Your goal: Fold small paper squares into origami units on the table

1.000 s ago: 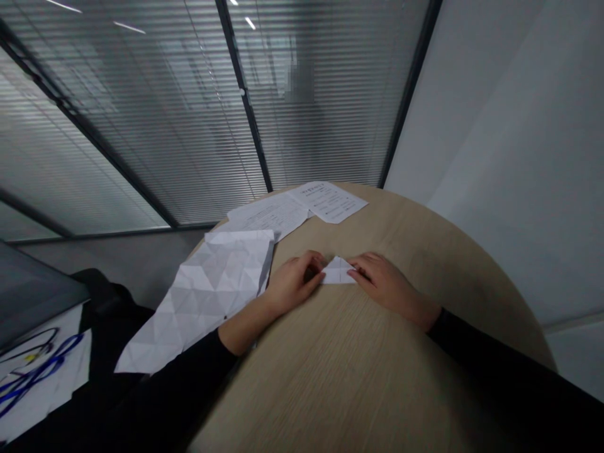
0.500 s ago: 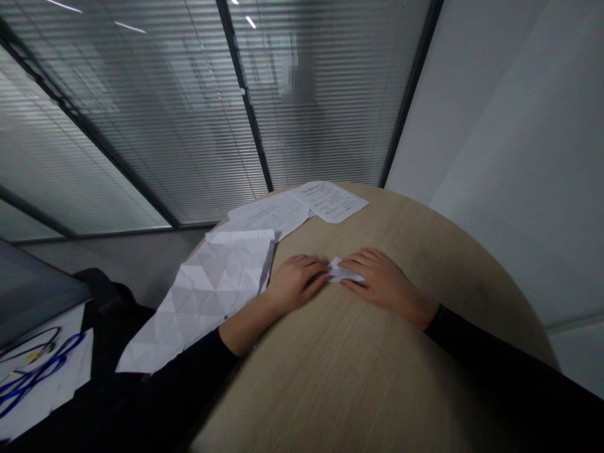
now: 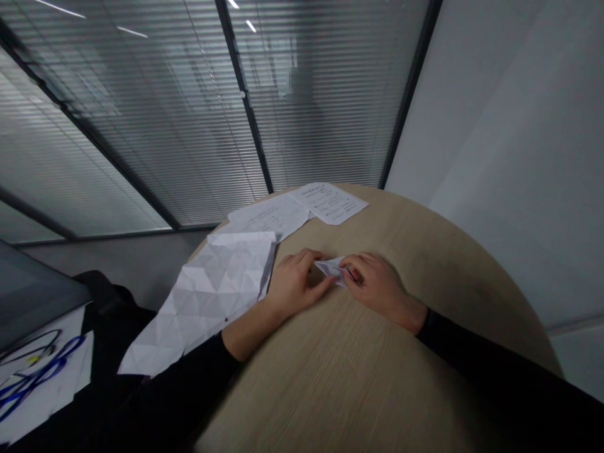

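A small folded piece of white paper (image 3: pixel 329 267) lies low over the round table (image 3: pixel 358 371), between my two hands. My left hand (image 3: pixel 297 281) grips its left side, the fingers at the far corner and the thumb reaching along the near edge. With thumb and curled fingers, my right hand (image 3: pixel 376 283) pinches the paper's right part and hides that end. A raised flap shows between the hands. Beside my left forearm lies a large white sheet (image 3: pixel 212 286) covered in triangular creases.
Printed sheets (image 3: pixel 333 202) lie overlapped at the table's far edge. Behind them stands a glass partition with blinds (image 3: pixel 325 138), and a pale wall (image 3: pixel 523 157) rises on the right. At lower left, blue cables (image 3: pixel 42 374) rest on white paper beside a dark chair.
The folded paper has been turned and its flap lifted, so more of it shows. My left thumb has spread away from the fingers, and my right fingers have curled in.
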A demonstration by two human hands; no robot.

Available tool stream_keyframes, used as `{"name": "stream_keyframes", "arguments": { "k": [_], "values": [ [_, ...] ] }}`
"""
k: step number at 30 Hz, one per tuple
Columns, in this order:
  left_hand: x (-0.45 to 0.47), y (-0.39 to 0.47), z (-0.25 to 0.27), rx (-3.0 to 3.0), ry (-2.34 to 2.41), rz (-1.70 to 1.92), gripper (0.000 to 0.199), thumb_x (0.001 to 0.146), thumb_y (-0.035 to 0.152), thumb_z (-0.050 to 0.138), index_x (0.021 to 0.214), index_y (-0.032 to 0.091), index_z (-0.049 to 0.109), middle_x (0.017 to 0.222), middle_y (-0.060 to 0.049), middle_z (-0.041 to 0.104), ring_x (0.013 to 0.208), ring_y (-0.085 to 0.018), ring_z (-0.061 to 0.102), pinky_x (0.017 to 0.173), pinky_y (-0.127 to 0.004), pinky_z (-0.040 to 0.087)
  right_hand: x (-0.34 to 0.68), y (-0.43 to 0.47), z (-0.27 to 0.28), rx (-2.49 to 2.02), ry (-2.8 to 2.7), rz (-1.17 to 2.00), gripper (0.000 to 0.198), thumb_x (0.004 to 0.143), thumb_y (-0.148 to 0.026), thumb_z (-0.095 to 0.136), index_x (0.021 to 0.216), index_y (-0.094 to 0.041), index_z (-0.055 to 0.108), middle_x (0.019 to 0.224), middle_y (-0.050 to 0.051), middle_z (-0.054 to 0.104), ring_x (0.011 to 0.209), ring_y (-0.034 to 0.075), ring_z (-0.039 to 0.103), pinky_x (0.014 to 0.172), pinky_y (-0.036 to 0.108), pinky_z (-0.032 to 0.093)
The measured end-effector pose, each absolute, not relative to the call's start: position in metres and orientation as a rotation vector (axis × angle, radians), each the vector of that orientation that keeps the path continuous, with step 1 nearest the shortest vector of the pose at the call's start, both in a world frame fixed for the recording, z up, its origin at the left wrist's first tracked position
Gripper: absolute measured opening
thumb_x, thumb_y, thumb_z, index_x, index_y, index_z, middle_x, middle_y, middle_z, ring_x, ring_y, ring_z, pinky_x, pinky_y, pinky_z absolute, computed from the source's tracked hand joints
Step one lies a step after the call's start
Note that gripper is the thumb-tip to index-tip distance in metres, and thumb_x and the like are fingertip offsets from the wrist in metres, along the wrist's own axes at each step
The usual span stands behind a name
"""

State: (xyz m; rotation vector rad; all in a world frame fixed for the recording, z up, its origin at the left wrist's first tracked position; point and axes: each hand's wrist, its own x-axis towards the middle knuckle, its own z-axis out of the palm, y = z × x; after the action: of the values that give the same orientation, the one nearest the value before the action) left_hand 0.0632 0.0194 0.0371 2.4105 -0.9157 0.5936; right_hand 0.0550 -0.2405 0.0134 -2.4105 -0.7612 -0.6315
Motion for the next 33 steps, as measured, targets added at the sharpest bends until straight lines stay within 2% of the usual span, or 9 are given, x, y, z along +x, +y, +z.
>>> {"name": "stream_keyframes", "arguments": {
  "k": [2, 5, 11, 16, 19, 24, 27, 30, 33],
  "values": [
    [0.059, 0.016, 0.037, 2.456, -0.801, 0.537, 0.053, 0.106, 0.061, 0.081, 0.135, 0.018, 0.073, 0.1, -0.01, 0.086, 0.091, -0.029, 0.083, 0.09, -0.044, 0.064, 0.051, -0.236, 0.016, -2.397, -0.703, -0.698, 0.008, 0.108, -0.021, 0.069, 0.11, -0.029, 0.072, 0.08, 0.001, 0.073, 0.081, 0.026, 0.071, 0.081, 0.04, 0.053],
    [0.053, 0.012, 0.035, 2.511, -0.745, 0.431, 0.035, 0.107, 0.056, 0.076, 0.112, 0.021, 0.073, 0.079, -0.004, 0.079, 0.076, -0.026, 0.078, 0.083, -0.041, 0.062, 0.048, -0.226, 0.018, -2.348, -0.68, -0.749, 0.011, 0.105, -0.02, 0.07, 0.11, -0.029, 0.068, 0.079, 0.0, 0.074, 0.077, 0.025, 0.071, 0.078, 0.038, 0.052],
    [0.049, 0.009, 0.035, 2.472, -0.599, 0.315, 0.02, 0.106, 0.043, 0.071, 0.102, 0.024, 0.07, 0.077, -0.002, 0.078, 0.066, -0.019, 0.07, 0.063, -0.031, 0.046, 0.045, -0.215, 0.016, -2.304, -0.676, -0.785, 0.012, 0.102, -0.025, 0.075, 0.104, -0.029, 0.063, 0.071, -0.003, 0.07, 0.067, 0.022, 0.067, 0.072, 0.035, 0.048],
    [0.048, 0.011, 0.037, 2.344, -0.5, 0.279, 0.018, 0.105, 0.038, 0.07, 0.094, 0.024, 0.066, 0.069, 0.003, 0.069, 0.059, -0.016, 0.065, 0.061, -0.029, 0.039, 0.044, -0.217, 0.014, -2.283, -0.563, -0.797, 0.016, 0.097, -0.022, 0.074, 0.097, -0.029, 0.059, 0.072, -0.003, 0.069, 0.065, 0.022, 0.066, 0.071, 0.035, 0.049],
    [0.05, 0.015, 0.035, 2.263, -0.427, 0.32, 0.014, 0.101, 0.035, 0.072, 0.097, 0.025, 0.064, 0.068, 0.005, 0.065, 0.059, -0.015, 0.062, 0.062, -0.028, 0.04, 0.046, -0.221, 0.014, -2.194, -0.512, -0.752, 0.013, 0.099, -0.019, 0.07, 0.107, -0.029, 0.067, 0.081, -0.001, 0.075, 0.072, 0.023, 0.071, 0.073, 0.035, 0.054],
    [0.06, 0.024, 0.025, 1.963, -0.497, 0.217, 0.015, 0.1, 0.03, 0.068, 0.113, 0.025, 0.062, 0.08, 0.004, 0.068, 0.066, -0.015, 0.066, 0.061, -0.026, 0.045, 0.056, -0.235, 0.012, -2.004, -0.678, -0.538, 0.028, 0.105, -0.016, 0.062, 0.125, -0.031, 0.075, 0.117, 0.004, 0.085, 0.102, 0.025, 0.08, 0.091, 0.038, 0.064],
    [0.064, 0.027, 0.027, 1.857, -0.592, 0.046, 0.018, 0.105, 0.028, 0.063, 0.122, 0.024, 0.067, 0.088, -0.001, 0.076, 0.077, -0.017, 0.074, 0.07, -0.029, 0.055, 0.059, -0.247, 0.013, -1.971, -0.665, -0.473, 0.03, 0.102, -0.014, 0.063, 0.123, -0.031, 0.077, 0.119, 0.004, 0.085, 0.109, 0.026, 0.081, 0.098, 0.041, 0.065],
    [0.064, 0.025, 0.033, 1.847, -0.67, -0.008, 0.019, 0.108, 0.032, 0.065, 0.12, 0.022, 0.075, 0.096, -0.004, 0.081, 0.089, -0.019, 0.077, 0.083, -0.033, 0.061, 0.056, -0.257, 0.018, -1.962, -0.713, -0.388, 0.027, 0.105, -0.018, 0.062, 0.122, -0.03, 0.079, 0.122, 0.007, 0.086, 0.117, 0.028, 0.082, 0.105, 0.046, 0.065],
    [0.063, 0.023, 0.033, 1.897, -0.662, 0.021, 0.022, 0.109, 0.043, 0.074, 0.114, 0.022, 0.078, 0.099, -0.005, 0.081, 0.089, -0.019, 0.075, 0.082, -0.032, 0.06, 0.05, -0.259, 0.021, -1.983, -0.753, -0.306, 0.018, 0.109, -0.026, 0.067, 0.119, -0.029, 0.081, 0.119, 0.008, 0.087, 0.112, 0.029, 0.083, 0.101, 0.047, 0.066]
  ]
}}
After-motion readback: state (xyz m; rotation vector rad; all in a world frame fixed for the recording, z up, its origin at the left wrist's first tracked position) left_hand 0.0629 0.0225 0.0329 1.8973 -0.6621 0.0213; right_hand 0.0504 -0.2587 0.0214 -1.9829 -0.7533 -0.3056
